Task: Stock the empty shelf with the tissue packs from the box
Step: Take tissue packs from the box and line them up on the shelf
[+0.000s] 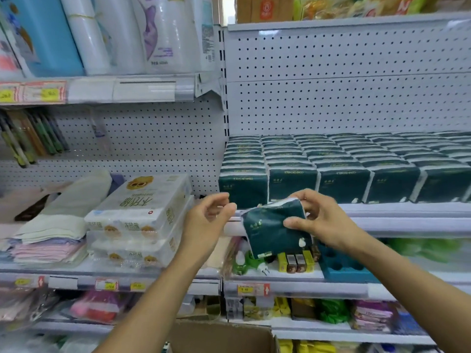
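A: What is the left hand [207,220] doing?
B: Hovering left of the shelf edge [407,212], fingers loosely curled, holding nothing.
A: And the right hand [316,220]?
B: Pinching a dark green tissue pack [275,230] before that edge, below the stocked tissue packs [344,161].

dark green tissue pack [274,229] tilted before the shelf [382,208] – rows of packs [344,159] stocked; box [219,337] below.

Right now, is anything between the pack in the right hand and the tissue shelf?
Nothing visible blocks it. The right hand pinches the dark green tissue pack just in front of the shelf edge. But the shelf's floor is already covered with packs; the free room is on top of that layer.
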`<state>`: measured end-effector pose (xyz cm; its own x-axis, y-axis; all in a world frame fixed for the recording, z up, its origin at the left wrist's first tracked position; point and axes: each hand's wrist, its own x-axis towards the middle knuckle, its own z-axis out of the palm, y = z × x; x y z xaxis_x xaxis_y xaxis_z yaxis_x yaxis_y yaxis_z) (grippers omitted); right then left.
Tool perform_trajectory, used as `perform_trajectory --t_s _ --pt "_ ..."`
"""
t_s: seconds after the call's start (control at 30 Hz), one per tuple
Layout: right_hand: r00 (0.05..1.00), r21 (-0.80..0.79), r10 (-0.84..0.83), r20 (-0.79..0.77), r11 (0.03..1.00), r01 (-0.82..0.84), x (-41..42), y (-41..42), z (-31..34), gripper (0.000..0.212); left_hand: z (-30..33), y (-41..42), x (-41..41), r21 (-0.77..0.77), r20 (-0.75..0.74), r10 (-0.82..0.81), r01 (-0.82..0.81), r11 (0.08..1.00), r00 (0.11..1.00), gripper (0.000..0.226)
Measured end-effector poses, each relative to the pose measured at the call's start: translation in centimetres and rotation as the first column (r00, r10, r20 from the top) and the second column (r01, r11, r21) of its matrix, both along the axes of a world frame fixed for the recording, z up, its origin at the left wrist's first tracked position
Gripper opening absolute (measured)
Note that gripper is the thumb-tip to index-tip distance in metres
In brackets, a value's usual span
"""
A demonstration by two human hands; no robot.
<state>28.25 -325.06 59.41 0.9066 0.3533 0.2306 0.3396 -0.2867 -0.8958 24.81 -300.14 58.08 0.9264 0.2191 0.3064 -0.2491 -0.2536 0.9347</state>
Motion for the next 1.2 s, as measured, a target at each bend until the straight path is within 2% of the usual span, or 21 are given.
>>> perform_trajectory --t_s 0.1,0.17,0.23,0.37,0.47,0.53,0.6,0.67,0.73,0.83,1.03,1.2 --pt "0.968 0.089 -0.2 0.152 0.978 0.188 1.1 -2.8 1.1 0.036 0.5 -0.2 2.5 0.159 0.064 0.119 -0.128 0.979 0.991 0.068" --pt "0.929 0.081 -0.301 0.216 0.954 0.29 2.1 -3.9 1.2 0.045 0.8 -0.5 4.3 0.231 0.021 0.121 -0.123 0.965 0.992 0.091" --pt "0.9 0.038 -0.366 0.237 0.929 0.368 3.1 -4.4 0.8 0.055 0.8 -0.7 5.8 0.273 0.001 0.094 -0.091 0.958 0.996 0.104" --pt "0.882 -0.038 -0.379 0.279 0.914 0.405 4.8 -4.0 -0.4 0.046 0.4 -0.9 7.6 0.354 0.017 -0.001 -0.006 0.935 1.0 0.1" --pt "0.829 -0.152 -0.395 0.397 0.862 0.483 5.5 -3.1 -0.7 0.053 0.1 -1.2 8.1 0.37 -0.011 -0.006 0.009 0.929 1.0 0.091" --pt "0.734 -0.24 -0.394 0.553 0.768 0.593 5.9 -2.7 -1.0 0.063 -0.1 -1.2 8.3 0.376 -0.01 -0.001 0.004 0.927 1.0 0.09" --pt "0.598 -0.308 -0.339 0.726 0.617 0.724 6.4 -2.6 -1.3 0.07 -0.1 -1.2 8.4 0.382 -0.01 0.008 -0.003 0.924 1.0 0.089" --pt "0.52 -0.332 -0.257 0.815 0.528 0.782 6.7 -2.5 -1.4 0.072 0.0 -1.3 8.5 0.382 -0.02 0.015 -0.006 0.924 1.0 0.089" --pt "0.522 -0.384 -0.149 0.84 0.515 0.766 7.4 -2.7 -1.7 0.069 0.1 -1.5 8.6 0.379 -0.029 0.019 -0.007 0.925 0.999 0.088" --pt "0.618 -0.508 -0.046 0.785 0.522 0.685 8.3 -2.6 -2.0 0.071 0.3 -1.9 8.6 0.367 -0.034 0.02 -0.006 0.93 0.999 0.087" --pt "0.685 -0.55 -0.014 0.728 0.584 0.597 8.8 -2.1 -1.6 0.068 0.1 -2.4 8.7 0.378 -0.018 0.043 -0.033 0.925 0.999 0.082" --pt "0.666 -0.576 -0.011 0.746 0.49 0.654 8.4 -2.3 -1.5 0.072 0.0 -2.0 8.8 0.388 0.001 0.023 -0.021 0.921 1.0 0.082"
